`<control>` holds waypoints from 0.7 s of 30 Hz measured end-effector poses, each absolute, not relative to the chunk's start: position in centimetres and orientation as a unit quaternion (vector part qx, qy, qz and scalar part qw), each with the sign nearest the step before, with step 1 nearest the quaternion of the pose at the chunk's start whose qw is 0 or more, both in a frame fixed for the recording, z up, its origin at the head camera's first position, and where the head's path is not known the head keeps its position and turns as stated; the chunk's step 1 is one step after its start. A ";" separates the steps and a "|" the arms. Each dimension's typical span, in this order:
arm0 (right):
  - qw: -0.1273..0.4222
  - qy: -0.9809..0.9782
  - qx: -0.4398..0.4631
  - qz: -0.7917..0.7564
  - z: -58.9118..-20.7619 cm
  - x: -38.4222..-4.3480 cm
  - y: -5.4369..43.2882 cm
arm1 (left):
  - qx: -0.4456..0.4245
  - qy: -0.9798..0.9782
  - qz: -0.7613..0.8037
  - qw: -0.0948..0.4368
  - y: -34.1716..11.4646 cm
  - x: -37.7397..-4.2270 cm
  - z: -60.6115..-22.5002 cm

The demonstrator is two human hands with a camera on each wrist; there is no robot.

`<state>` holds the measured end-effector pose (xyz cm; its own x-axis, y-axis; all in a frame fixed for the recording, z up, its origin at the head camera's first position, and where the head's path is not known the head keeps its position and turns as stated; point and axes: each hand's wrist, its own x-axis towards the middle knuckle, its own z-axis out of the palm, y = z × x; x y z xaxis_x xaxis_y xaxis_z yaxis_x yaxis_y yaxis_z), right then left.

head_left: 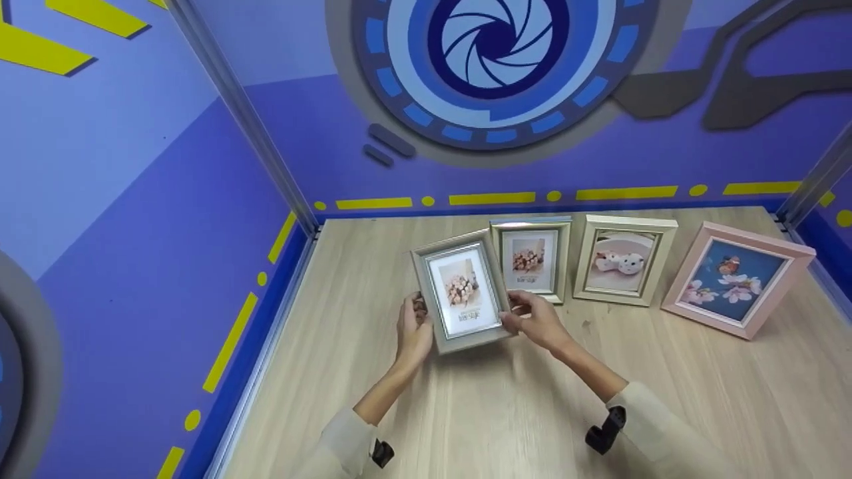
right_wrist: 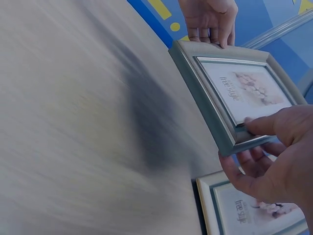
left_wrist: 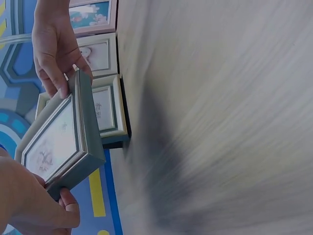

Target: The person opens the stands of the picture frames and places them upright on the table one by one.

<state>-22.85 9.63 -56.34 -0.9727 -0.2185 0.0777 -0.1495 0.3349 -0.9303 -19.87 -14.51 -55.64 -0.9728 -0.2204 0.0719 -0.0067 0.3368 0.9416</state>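
Observation:
A silver-grey picture frame (head_left: 464,293) with a flower picture is held up off the table, tilted, between both hands. My left hand (head_left: 414,332) grips its left edge. On the lower right edge, my right hand (head_left: 540,324) pinches it with the thumb on the front and fingers behind, as the right wrist view shows of the right hand (right_wrist: 281,152). Just behind stands a gold-edged picture frame (head_left: 561,263) with a similar flower picture, partly covered by the held one.
Right of these stand a cream picture frame (head_left: 655,263) with a picture of white figures and a pink picture frame (head_left: 692,283) with blossoms on blue. All rest on a wooden table (head_left: 373,246). Purple-blue panels (head_left: 293,146) wall the back and sides.

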 end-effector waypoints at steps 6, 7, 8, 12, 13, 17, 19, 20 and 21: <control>0.035 0.808 -0.087 -0.581 -56.8 -22.6 11.5 | 0.028 -0.818 -0.566 0.097 -13.2 -19.4 -55.1; 0.040 0.806 -0.085 -0.585 -56.9 -22.4 11.8 | 0.023 -0.820 -0.564 0.094 -12.9 -19.3 -55.0; 0.045 0.802 -0.082 -0.589 -57.0 -22.3 12.1 | 0.017 -0.822 -0.562 0.091 -12.7 -19.2 -54.9; 0.066 0.786 -0.073 -0.611 -57.4 -21.8 13.3 | -0.003 -0.830 -0.553 0.078 -11.9 -18.8 -54.8; 0.073 0.779 -0.073 -0.618 -57.6 -21.7 13.5 | -0.008 -0.831 -0.550 0.078 -11.8 -18.7 -54.7; 0.089 0.759 -0.062 -0.642 -58.0 -21.4 14.3 | -0.032 -0.840 -0.537 0.076 -11.1 -18.5 -54.6; 0.096 0.752 -0.055 -0.649 -58.2 -21.2 14.7 | -0.045 -0.841 -0.534 0.075 -10.8 -18.4 -54.4; 0.097 0.751 -0.049 -0.652 -58.3 -21.2 14.9 | -0.052 -0.842 -0.532 0.074 -10.7 -18.4 -54.4; 0.100 0.747 -0.045 -0.656 -58.4 -21.1 15.1 | -0.057 -0.841 -0.533 0.072 -10.5 -18.3 -54.3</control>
